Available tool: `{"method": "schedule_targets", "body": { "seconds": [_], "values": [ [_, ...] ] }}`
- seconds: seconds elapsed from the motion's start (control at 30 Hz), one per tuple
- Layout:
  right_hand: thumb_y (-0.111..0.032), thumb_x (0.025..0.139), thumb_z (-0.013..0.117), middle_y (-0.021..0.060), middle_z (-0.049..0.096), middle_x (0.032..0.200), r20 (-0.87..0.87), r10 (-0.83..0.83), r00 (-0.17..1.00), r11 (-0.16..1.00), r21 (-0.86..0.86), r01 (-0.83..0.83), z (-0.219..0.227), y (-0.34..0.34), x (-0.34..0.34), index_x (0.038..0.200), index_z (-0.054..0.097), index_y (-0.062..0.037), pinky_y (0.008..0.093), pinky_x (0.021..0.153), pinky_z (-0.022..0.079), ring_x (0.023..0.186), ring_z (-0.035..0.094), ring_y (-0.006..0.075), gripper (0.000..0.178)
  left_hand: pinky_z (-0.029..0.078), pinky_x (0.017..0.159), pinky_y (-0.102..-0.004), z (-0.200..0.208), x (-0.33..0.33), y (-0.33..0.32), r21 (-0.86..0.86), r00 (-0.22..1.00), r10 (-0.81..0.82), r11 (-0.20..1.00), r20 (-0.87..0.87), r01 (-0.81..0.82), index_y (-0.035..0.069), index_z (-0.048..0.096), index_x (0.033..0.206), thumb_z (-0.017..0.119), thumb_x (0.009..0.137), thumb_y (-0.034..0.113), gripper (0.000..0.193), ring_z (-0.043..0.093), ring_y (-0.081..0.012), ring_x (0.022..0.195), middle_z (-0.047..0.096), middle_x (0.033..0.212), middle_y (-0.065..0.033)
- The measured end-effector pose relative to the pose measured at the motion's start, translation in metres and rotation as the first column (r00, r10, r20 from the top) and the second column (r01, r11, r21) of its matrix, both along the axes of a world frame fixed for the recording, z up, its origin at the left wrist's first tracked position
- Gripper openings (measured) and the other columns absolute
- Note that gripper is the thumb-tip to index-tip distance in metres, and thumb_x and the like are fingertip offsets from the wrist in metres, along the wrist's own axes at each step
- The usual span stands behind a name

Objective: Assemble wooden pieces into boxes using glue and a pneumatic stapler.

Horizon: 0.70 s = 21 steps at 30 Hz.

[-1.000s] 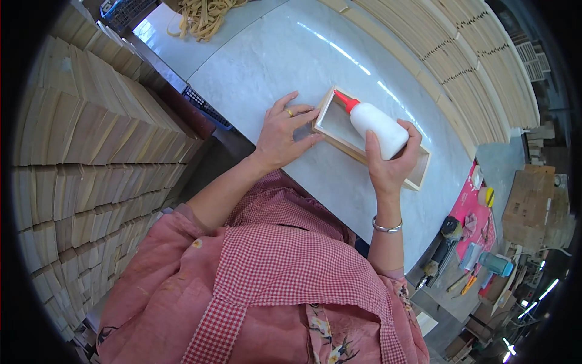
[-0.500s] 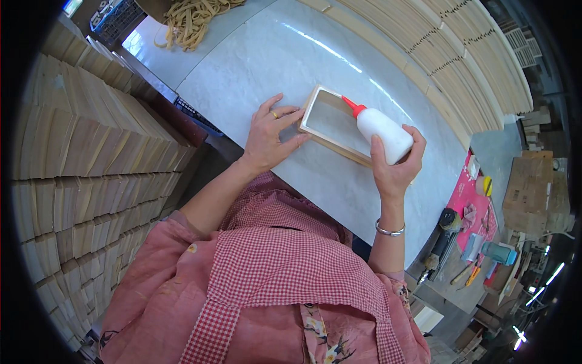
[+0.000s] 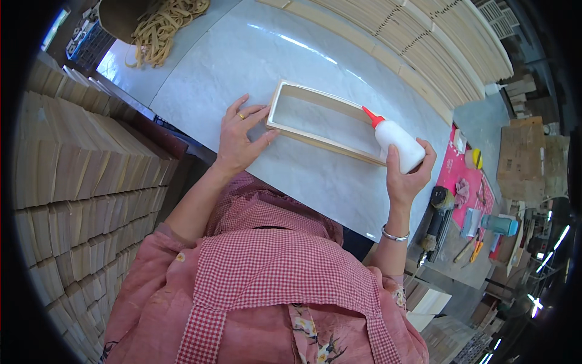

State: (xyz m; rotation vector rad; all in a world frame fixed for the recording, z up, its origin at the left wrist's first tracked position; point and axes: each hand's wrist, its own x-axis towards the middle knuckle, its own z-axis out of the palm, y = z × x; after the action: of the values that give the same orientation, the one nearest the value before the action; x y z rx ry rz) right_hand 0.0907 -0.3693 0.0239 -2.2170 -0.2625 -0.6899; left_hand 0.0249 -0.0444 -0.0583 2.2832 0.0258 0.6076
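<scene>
A long, narrow wooden frame (image 3: 321, 144) lies on the pale marbled tabletop (image 3: 206, 91), and the tabletop shows through its middle. White runs along its upper rim, most plainly at the left end. My left hand (image 3: 238, 138), with a ring on one finger, grips that left end between thumb and fingers. In my right hand (image 3: 407, 182) is a white glue bottle (image 3: 398, 145) with a red nozzle, held tilted over the frame's right part. The nozzle tip is at the far long side; whether it touches the rim I cannot tell. Bottle and hand hide the frame's right end.
Stacked wooden strips (image 3: 400, 36) line the table's far side. Tan bands (image 3: 163, 33) lie at the far left. Tall stacks of wooden boards (image 3: 66, 151) stand left of me. On the right are a pink mat (image 3: 451, 167), tools, a teal bottle (image 3: 500, 225) and a cardboard box (image 3: 521, 161).
The glue bottle has moved right along the frame's far side, nozzle leading from near the left corner toward the right end. My left hand keeps its grip; the whole view has shifted.
</scene>
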Motion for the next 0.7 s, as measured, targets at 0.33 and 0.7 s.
{"method": "schedule_targets", "body": {
  "seconds": [0.33, 0.7],
  "values": [
    [-0.014, 0.083, 0.082, 0.0138, 0.061, 0.117, 0.016, -0.144, 0.989, 0.989, -0.035, 0.145, -0.002, -0.048, -0.009, 0.124, 0.054, -0.0038, 0.0373, 0.088, 0.053, 0.1, 0.062, 0.0275, 0.05, 0.038, 0.113, -0.0456, 0.004, 0.0, -0.001, -0.001, 1.0, -0.009, 1.0, -0.008, 0.009, 0.01, 0.072, 0.124, 0.081, 0.079, 0.02, 0.047, 0.045, -0.0352, 0.137, 0.069, 0.124, -0.0059],
    [-0.014, 0.084, 0.081, 0.0137, 0.061, 0.116, 0.027, -0.185, 0.982, 0.982, -0.045, 0.186, 0.001, -0.065, -0.024, 0.124, 0.055, -0.0044, 0.0378, 0.087, 0.053, 0.099, 0.061, 0.0268, 0.049, 0.039, 0.113, -0.0458, 0.002, -0.001, -0.001, -0.005, 1.0, -0.022, 1.0, -0.021, 0.022, 0.009, 0.071, 0.125, 0.08, 0.08, 0.019, 0.047, 0.043, -0.0356, 0.138, 0.069, 0.124, -0.0072]
  ]
}}
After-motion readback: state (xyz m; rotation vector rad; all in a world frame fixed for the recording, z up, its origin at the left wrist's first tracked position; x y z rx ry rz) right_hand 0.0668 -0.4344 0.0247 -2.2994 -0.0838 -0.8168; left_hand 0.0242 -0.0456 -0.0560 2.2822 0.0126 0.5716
